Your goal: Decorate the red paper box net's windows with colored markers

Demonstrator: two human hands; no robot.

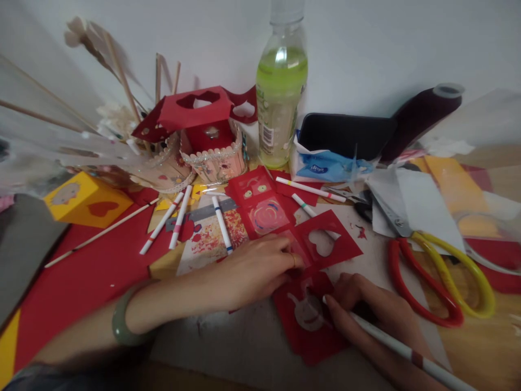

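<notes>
A flat, cross-shaped red paper cutout point(331, 339) lies on a grey sheet in front of me, with cut-out windows backed by clear film. The nearest window holds a round face with two horns, another is a heart, and the farther panels show a coloured spiral and two eyes. My left hand point(260, 269), a green bangle on its wrist, presses bent fingers onto the middle of the cutout. My right hand point(370, 304) is closed around a white marker point(391, 339) with a dark red band. The marker's tip is hidden behind the fingers, close to the face panel.
Large scissors point(427, 277) with red and yellow handles lie at right. Several markers point(222, 225) are scattered beyond my left hand. A green drink bottle point(280, 98), a tissue pack point(325, 163) and a red-roofed paper house point(203, 119) stand behind. A yellow box point(87, 201) sits left.
</notes>
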